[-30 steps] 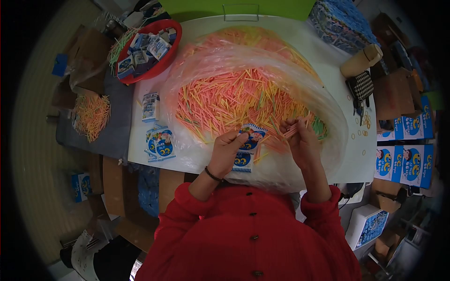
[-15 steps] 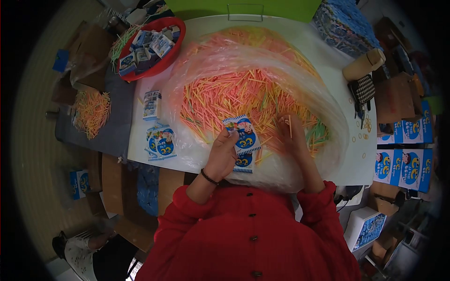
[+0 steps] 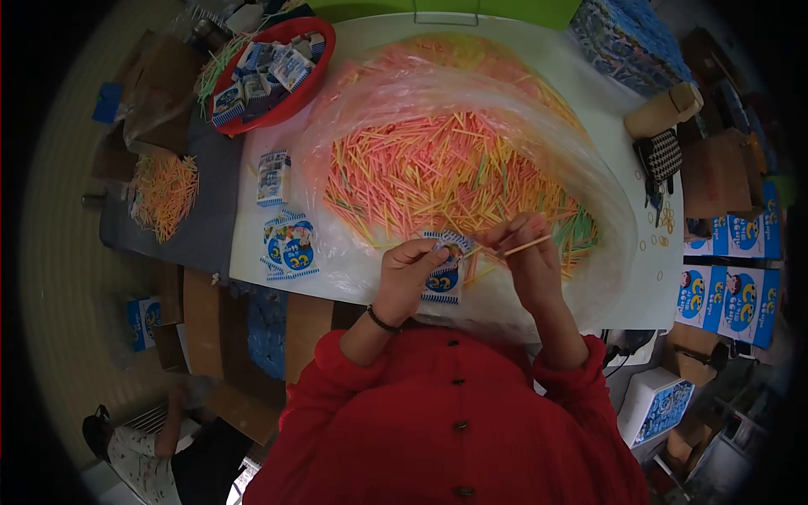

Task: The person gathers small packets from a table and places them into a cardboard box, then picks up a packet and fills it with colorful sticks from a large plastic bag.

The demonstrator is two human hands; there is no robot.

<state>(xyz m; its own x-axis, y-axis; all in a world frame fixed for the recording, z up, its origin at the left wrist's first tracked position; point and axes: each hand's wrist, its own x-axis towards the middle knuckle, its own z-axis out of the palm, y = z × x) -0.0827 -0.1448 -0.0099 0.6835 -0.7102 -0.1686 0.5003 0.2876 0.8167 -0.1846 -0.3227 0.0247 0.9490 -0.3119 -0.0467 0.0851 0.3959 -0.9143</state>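
Note:
My left hand (image 3: 410, 273) is closed on a small blue-and-white printed packet (image 3: 454, 244), pinched between thumb and fingers. Just below it another such packet (image 3: 442, 288) shows, partly covered. My right hand (image 3: 532, 263), beside the held packet, has its fingers closed on a thin pale-orange stick (image 3: 528, 245). Both hands are over the near edge of a big clear plastic bag (image 3: 619, 227), whose mouth lies open. Inside is a heap of thin pink, yellow and green sticks (image 3: 421, 168). Left of the bag lie several flat packets (image 3: 290, 246) and one fuller packet (image 3: 273, 178).
A red basin (image 3: 328, 71) of filled packets stands at the upper left. Loose sticks (image 3: 164, 198) lie on a grey surface at the left. On the right are a beige bottle (image 3: 665, 111), a checkered pouch (image 3: 661, 156) and rubber bands (image 3: 667, 219). Another person (image 3: 143, 454) is at lower left.
My right hand has lifted out of the stick heap and moved up beside the packet, with a stick in its fingers. The held packet is now tilted and lower in my left hand.

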